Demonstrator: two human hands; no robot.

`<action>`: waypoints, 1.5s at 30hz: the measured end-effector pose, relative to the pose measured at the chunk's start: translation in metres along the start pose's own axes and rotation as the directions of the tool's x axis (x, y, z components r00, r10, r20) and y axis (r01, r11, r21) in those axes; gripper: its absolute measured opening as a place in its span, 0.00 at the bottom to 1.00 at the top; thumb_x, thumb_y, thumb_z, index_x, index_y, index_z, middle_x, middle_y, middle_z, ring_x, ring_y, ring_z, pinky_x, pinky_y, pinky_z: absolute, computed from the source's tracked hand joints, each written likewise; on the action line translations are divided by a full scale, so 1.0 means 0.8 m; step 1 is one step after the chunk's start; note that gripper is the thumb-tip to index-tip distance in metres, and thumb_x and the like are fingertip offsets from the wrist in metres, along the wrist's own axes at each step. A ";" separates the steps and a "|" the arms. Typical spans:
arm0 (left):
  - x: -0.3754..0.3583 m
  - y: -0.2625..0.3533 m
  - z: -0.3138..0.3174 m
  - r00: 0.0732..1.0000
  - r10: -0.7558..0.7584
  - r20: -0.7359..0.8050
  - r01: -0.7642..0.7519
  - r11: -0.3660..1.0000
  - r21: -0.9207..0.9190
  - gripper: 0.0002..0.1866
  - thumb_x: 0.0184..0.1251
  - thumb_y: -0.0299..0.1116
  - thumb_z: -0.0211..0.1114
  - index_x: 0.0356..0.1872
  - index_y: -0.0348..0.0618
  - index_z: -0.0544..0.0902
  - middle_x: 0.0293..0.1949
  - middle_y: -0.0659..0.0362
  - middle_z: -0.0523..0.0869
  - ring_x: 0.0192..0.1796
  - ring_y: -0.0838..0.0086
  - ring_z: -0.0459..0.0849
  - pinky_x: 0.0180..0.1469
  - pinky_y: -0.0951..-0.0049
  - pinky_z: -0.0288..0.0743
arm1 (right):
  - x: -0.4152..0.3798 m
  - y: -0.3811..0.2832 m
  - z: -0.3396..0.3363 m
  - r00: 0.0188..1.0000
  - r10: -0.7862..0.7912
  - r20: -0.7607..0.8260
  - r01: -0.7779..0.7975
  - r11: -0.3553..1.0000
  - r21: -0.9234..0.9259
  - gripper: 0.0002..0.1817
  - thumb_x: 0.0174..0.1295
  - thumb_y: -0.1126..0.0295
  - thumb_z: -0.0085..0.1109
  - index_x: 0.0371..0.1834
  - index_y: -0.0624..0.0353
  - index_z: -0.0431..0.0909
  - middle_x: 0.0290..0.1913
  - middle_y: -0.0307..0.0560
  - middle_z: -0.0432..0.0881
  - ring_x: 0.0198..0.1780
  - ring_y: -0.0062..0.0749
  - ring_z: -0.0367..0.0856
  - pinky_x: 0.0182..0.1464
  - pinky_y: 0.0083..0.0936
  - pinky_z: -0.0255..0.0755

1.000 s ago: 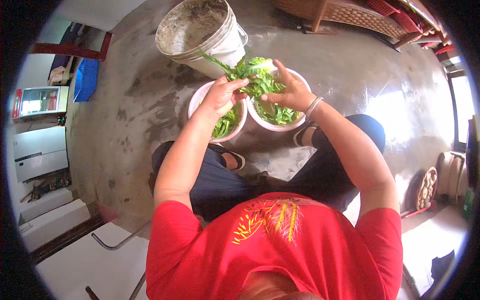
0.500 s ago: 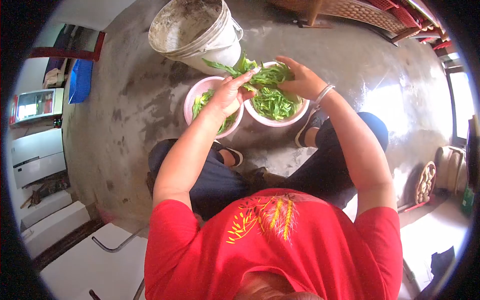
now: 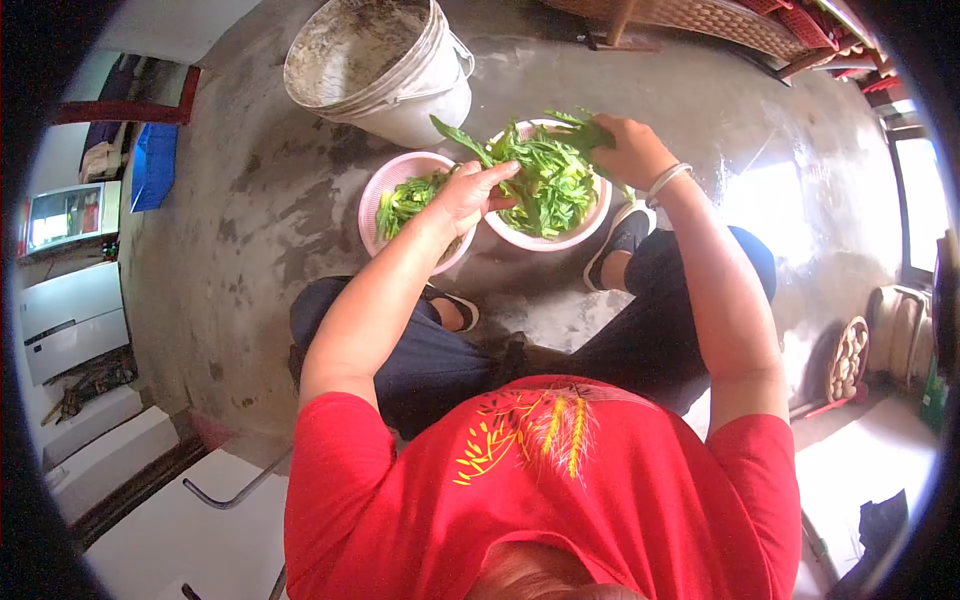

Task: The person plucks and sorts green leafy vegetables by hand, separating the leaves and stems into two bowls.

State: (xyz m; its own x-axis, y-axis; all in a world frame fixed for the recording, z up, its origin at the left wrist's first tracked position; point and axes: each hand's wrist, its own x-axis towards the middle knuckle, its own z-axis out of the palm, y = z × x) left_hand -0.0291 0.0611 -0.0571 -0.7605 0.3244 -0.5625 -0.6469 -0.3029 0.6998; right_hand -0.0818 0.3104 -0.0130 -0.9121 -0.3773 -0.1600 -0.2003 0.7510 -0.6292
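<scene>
My left hand [image 3: 470, 197] is closed on some leafy greens [image 3: 460, 138], whose long leaf sticks out past the fingers toward the bucket. It hovers between two pink plastic baskets. In the left basket [image 3: 369, 200] lie chopped green stems [image 3: 404, 205]. A heap of green leaves [image 3: 556, 190] fills the right basket [image 3: 548, 243]. Above that basket's right rim, my right hand [image 3: 634, 155], with a bracelet at the wrist, is closed on a bunch of leaves [image 3: 580, 132]. The fingers partly hide where these leaves are gripped.
A dirty white bucket [image 3: 425, 110] stands on the concrete floor [image 3: 270, 200] behind the baskets. My shoes [image 3: 622, 245] are close to the right basket. Woven furniture [image 3: 700, 22] is at the back right, and a blue bag [image 3: 154, 165] hangs at the left.
My hands have moved apart: the right hand went right and up with leaves, while the left stayed near the baskets' gap. More of the heap in the right basket shows.
</scene>
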 end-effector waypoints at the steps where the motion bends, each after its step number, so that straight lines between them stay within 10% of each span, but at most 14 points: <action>1: 0.001 -0.001 0.001 1.000 -0.001 -0.004 0.001 0.999 0.033 0.14 0.61 0.31 0.62 0.47 0.44 0.73 0.43 0.63 0.79 0.45 0.76 0.78 0.43 0.70 0.79 | -0.001 0.002 0.000 1.000 -0.017 -0.014 0.017 1.000 -0.003 0.24 0.46 0.66 0.54 0.50 0.56 0.76 0.42 0.61 0.79 0.46 0.54 0.78 0.51 0.38 0.71; 14: 0.013 -0.008 0.016 0.995 0.032 -0.094 0.031 0.798 0.602 0.28 0.60 0.32 0.61 0.61 0.37 0.66 0.57 0.54 0.73 0.53 0.71 0.75 0.45 0.73 0.75 | -0.003 -0.015 -0.003 0.992 -0.123 -0.004 0.123 0.992 0.034 0.23 0.48 0.66 0.55 0.50 0.61 0.73 0.37 0.60 0.80 0.41 0.53 0.79 0.45 0.36 0.71; 20: 0.011 -0.002 0.019 0.989 0.120 -0.091 -0.054 0.845 0.533 0.24 0.61 0.33 0.60 0.58 0.37 0.70 0.52 0.55 0.77 0.51 0.72 0.78 0.46 0.75 0.74 | 0.001 -0.031 0.002 0.992 -0.122 -0.013 0.123 0.988 0.094 0.23 0.51 0.65 0.58 0.51 0.64 0.72 0.39 0.57 0.81 0.40 0.43 0.80 0.45 0.32 0.71; 26: -0.014 0.008 0.043 0.994 0.072 0.080 -0.093 0.949 0.300 0.18 0.60 0.34 0.62 0.49 0.39 0.76 0.43 0.59 0.82 0.45 0.76 0.81 0.43 0.76 0.74 | 0.018 -0.045 0.031 0.990 -0.114 0.080 0.055 0.846 0.530 0.21 0.54 0.67 0.59 0.50 0.68 0.73 0.42 0.49 0.81 0.43 0.26 0.76 0.48 0.25 0.69; 32: -0.022 0.014 0.036 0.991 0.132 0.030 -0.136 0.964 0.228 0.14 0.59 0.35 0.63 0.45 0.42 0.78 0.38 0.63 0.83 0.41 0.79 0.81 0.41 0.77 0.74 | 0.035 -0.045 0.059 0.993 -0.100 -0.063 0.113 0.658 0.744 0.29 0.51 0.64 0.64 0.56 0.65 0.70 0.41 0.55 0.81 0.42 0.35 0.80 0.45 0.26 0.73; 45: -0.034 0.026 0.032 0.960 0.277 -0.038 -0.251 0.913 0.323 0.13 0.62 0.38 0.62 0.47 0.48 0.77 0.41 0.66 0.80 0.41 0.82 0.77 0.40 0.79 0.72 | 0.015 -0.065 0.039 0.962 0.014 0.273 -0.202 0.709 0.676 0.19 0.59 0.57 0.58 0.41 0.65 0.78 0.35 0.48 0.82 0.34 0.28 0.82 0.34 0.23 0.76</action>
State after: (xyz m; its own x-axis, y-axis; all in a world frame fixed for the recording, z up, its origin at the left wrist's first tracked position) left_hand -0.0202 0.0693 -0.0160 -0.9117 0.1934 -0.3625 -0.3811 -0.0686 0.9220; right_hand -0.0710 0.2500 -0.0059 -0.7824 -0.5007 -0.3704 0.2839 0.2426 -0.9277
